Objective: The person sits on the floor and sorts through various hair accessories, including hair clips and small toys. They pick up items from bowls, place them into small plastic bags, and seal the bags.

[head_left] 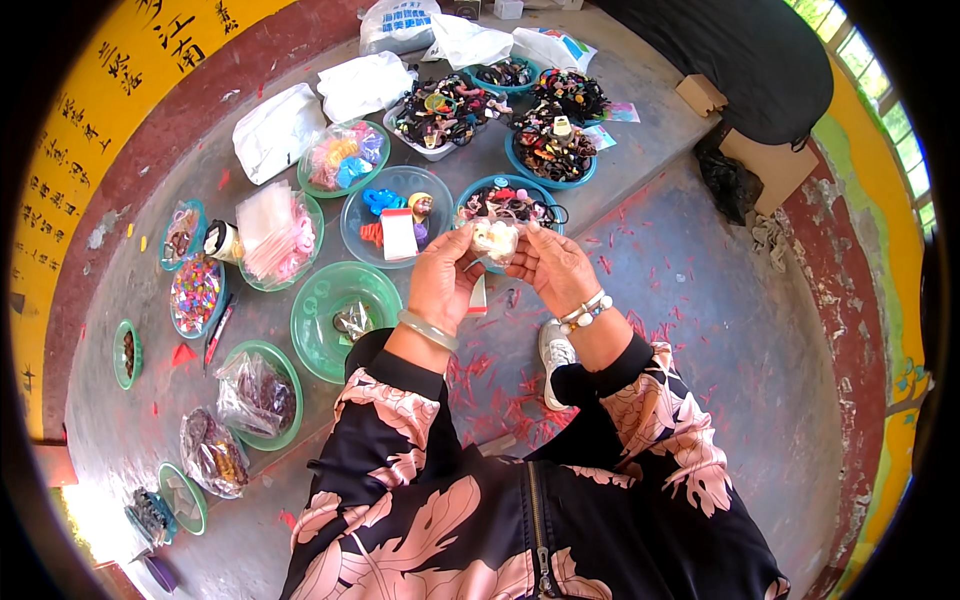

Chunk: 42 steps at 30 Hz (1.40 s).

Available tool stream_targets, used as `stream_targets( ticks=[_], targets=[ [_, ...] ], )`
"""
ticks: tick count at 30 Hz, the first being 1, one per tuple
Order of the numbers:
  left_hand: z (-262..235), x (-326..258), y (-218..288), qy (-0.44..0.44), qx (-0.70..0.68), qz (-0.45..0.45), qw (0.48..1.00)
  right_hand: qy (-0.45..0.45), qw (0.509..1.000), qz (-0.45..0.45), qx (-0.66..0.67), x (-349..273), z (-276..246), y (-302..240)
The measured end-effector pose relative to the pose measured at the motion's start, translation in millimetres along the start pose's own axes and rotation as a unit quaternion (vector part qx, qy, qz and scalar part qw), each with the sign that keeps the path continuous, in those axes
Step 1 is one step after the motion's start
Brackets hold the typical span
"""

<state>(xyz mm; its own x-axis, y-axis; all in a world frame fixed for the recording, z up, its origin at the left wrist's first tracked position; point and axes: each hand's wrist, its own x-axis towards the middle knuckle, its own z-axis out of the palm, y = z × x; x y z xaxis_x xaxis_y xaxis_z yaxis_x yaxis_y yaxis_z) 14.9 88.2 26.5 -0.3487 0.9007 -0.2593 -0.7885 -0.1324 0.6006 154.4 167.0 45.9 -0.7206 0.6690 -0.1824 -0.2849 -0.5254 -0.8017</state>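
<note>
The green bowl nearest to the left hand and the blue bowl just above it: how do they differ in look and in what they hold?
The green bowl is nearly bare, with only one small clear packet; the blue bowl holds several things: blue and red clips and a white card. The green bowl lies nearer to the left hand, and the blue bowl lies farther up the floor. Both are round, see-through plastic and sit flat on the grey floor.

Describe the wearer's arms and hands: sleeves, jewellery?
Both arms wear black sleeves with large pink floral print and black cuffs. The left hand has a pale green bangle at the wrist; the right hand has a beaded bracelet. Hands bare.
</note>
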Motion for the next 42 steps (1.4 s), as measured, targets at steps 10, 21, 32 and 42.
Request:
stream_targets(
  ticks=[10, 21, 32, 42],
  targets=[
    [8, -6, -1, 0.015, 0.105, 0.116, 0.988, 0.009, 0.997, 0.011, -0.073, -1, 1, -1],
    [10, -8, -4, -0.010, 0.041, 0.143, 0.989, -0.020, 0.999, 0.042, -0.015, -1, -4, 0],
    [6, -7, 1, -0.075, 0.033, 0.102, 0.991, -0.053, 0.992, 0.114, 0.027, -2, -7, -7],
    [14, -11, 3, -0.123, 0.027, 0.082, 0.989, -0.077, 0.976, 0.191, 0.062, -2, -11, -6]
  ],
)
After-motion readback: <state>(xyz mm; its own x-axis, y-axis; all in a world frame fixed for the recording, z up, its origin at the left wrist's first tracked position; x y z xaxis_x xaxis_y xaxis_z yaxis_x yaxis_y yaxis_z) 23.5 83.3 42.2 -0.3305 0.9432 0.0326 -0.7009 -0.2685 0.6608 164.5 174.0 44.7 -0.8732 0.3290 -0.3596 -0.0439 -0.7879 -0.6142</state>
